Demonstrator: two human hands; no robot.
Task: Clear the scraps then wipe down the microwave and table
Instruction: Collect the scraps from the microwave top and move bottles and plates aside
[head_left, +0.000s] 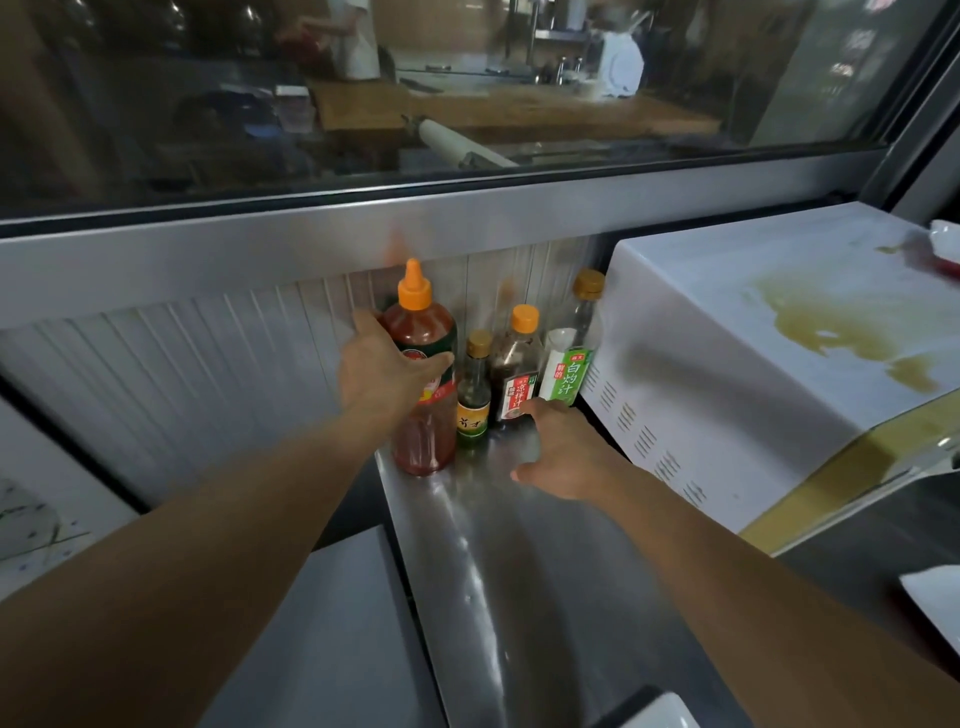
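A white microwave (727, 332) stands at the right on the steel table (498, 561), its top smeared with a yellow-green stain (831, 327). Left of it, against the back wall, several sauce bottles stand in a row. My left hand (384, 369) grips the tall red sauce bottle (423, 364) with the orange nozzle. My right hand (561, 457) reaches toward the dark bottle with a red label (517, 374), its fingertips touching the label's lower part while the other fingers stay spread and relaxed. A small green bottle (474, 400) stands between the two.
A clear bottle with a green label (569, 374) stands tight against the microwave's side. A red and white object (943, 249) lies on the microwave's far right. A white plate (935, 597) sits at the right edge. A window fills the back.
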